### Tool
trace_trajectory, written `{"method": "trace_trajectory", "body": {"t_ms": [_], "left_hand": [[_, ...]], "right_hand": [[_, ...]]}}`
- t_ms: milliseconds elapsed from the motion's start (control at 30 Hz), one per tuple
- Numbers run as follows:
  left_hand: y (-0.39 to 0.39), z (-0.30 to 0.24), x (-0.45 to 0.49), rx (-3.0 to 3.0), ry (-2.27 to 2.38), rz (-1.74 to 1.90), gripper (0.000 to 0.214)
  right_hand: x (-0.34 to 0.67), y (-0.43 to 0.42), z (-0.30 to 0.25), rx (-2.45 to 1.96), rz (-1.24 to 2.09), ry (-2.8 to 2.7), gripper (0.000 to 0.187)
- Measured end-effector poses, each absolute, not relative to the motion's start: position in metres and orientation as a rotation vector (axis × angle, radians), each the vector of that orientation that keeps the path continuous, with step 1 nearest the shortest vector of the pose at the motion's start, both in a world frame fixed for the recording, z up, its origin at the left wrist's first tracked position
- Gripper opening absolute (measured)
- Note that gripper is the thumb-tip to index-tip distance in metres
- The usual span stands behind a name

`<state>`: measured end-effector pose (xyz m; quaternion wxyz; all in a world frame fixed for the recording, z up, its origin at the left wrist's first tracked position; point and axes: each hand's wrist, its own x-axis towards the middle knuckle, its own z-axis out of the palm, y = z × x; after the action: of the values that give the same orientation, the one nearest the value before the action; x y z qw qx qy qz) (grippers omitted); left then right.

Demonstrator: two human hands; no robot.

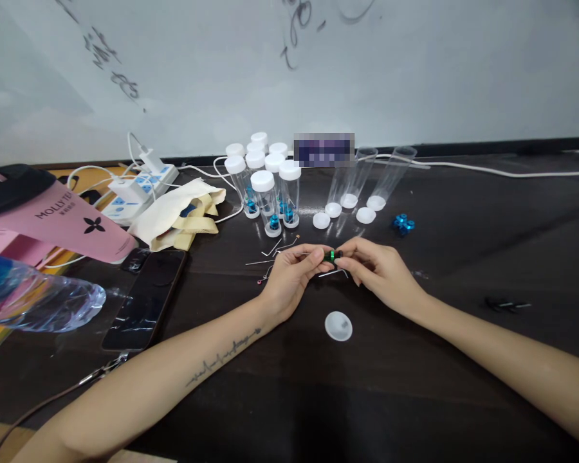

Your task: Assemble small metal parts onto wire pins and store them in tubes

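Both of my hands meet over the dark table, fingertips pinched round a small green and black cylindrical part (332,256). My left hand (294,273) is closed on its left end; my right hand (379,267) is closed on its right end. Fingers cover most of it, so its exact kind is unclear. Thin metal pins and L-shaped hex keys (273,247) lie beside my left fingers, and another hex key (334,273) is under the hands. Nearer me rests a round white translucent cap (338,326). Small blue metallic parts (403,223) sit beyond my right hand.
Capped clear tubes (265,199) with blue parts inside stand at the back. Right of them are uncapped tubes (390,177) and white caps (365,215). A phone (145,299), pouch (178,215), bottle (38,292), pink cup (72,215) and power strip (142,196) occupy the left. Black pieces (506,305) lie right.
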<state>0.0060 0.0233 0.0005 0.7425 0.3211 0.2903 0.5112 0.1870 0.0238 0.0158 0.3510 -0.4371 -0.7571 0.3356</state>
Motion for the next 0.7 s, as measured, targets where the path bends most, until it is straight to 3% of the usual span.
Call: {"method": "trace_trajectory", "body": {"t_ms": [700], "left_hand": [[0.0238, -0.0002, 0.0057, 0.709, 0.653, 1.120, 0.012]], "right_hand": [[0.1900, 0.0240, 0.0112, -1.122, 0.829, -1.942, 0.015]]}}
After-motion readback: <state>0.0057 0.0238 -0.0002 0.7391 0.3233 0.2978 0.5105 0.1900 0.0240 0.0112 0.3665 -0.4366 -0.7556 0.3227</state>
